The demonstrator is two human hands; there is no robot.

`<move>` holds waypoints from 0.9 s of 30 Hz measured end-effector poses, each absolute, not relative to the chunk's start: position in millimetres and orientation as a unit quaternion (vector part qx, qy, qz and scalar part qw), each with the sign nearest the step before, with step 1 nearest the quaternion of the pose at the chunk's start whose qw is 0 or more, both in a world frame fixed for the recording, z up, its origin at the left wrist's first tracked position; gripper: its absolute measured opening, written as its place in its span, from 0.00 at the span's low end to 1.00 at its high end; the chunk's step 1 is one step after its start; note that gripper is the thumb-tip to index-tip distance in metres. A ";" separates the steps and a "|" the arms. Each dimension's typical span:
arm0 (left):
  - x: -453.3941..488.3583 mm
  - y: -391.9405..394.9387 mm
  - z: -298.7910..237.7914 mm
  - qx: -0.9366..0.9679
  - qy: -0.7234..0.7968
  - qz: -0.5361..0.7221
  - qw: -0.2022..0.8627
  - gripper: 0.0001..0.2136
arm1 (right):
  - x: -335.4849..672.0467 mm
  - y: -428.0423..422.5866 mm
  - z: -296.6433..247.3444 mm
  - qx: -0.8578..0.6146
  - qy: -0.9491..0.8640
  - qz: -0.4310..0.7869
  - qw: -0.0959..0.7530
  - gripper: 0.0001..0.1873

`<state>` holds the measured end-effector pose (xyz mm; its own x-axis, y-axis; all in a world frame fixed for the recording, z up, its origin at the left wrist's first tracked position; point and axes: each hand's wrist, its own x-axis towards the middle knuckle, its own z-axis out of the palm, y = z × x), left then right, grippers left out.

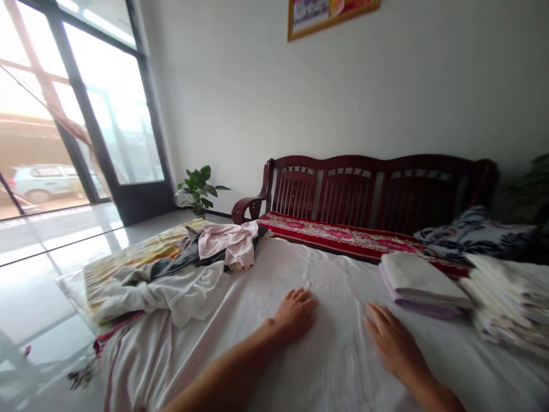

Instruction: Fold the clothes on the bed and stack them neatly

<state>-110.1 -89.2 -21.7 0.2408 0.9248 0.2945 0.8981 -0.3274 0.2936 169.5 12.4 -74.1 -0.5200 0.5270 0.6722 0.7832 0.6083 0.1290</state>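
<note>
A white cloth (pixel 338 366) is spread over the surface in front of me, with soft wrinkles running along it. My left hand (pixel 295 312) rests palm down on the cloth near the middle, fingers loosely extended and holding nothing. To its right, my right hand (pixel 392 337) lies on the same cloth with its fingers stretched out. Just beyond the right hand sits a folded stack of white and lilac cloth (pixel 422 280). Left of my left hand is a heap of loose clothes, including a pale pink garment (pixel 229 237) and a white garment (pixel 167 294).
A second pile of folded white cloths (pixel 514 303) stands at the right edge. Behind is a dark red wooden sofa (pixel 343 191) with a patterned red cover (pixel 334 232) and a black-and-white bundle (pixel 476 232). A potted plant (pixel 201 186) stands by the glass door (pixel 115 109).
</note>
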 end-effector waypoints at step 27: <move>-244.2 -63.0 -20.7 0.315 0.776 0.522 -0.162 0.22 | 170.5 11.2 -84.3 -0.396 -0.849 -0.185 0.297 0.21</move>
